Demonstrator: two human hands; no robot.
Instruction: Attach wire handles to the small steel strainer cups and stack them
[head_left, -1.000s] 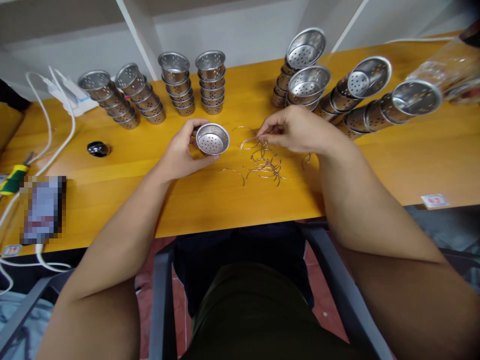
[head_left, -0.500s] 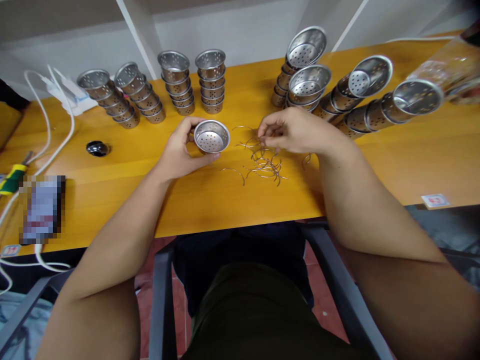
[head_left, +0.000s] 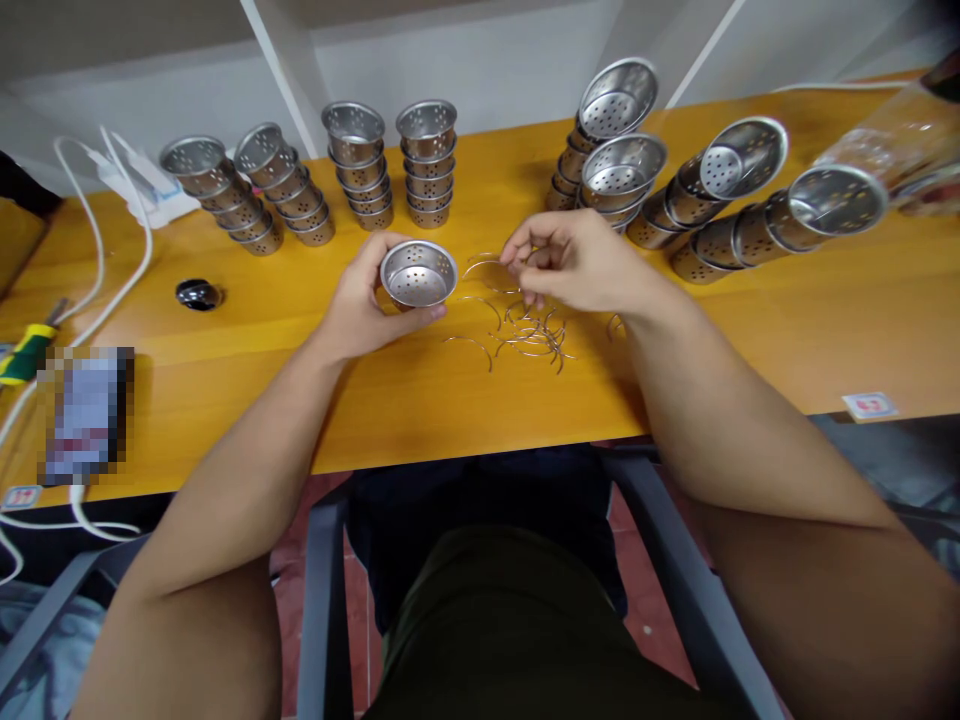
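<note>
My left hand is closed around a small perforated metal cup, its open mouth tilted up toward me. To the right, my right hand pinches a thin curved wire between thumb and fingertips; the wire's free end points left toward the cup, with a gap between them. Below that hand lies a loose heap of curved wires on the orange wooden table. A single bent wire rests left of the heap.
Behind stand several stacks of perforated cups at the left and wider stacked cups at the right, some leaning. On the left are a black shiny object, a blurred phone, a green-yellow handle and white cables.
My right hand has lifted slightly and shifted left, bringing a curved wire up from the heap. My left hand keeps the cup, tilting it slightly.
</note>
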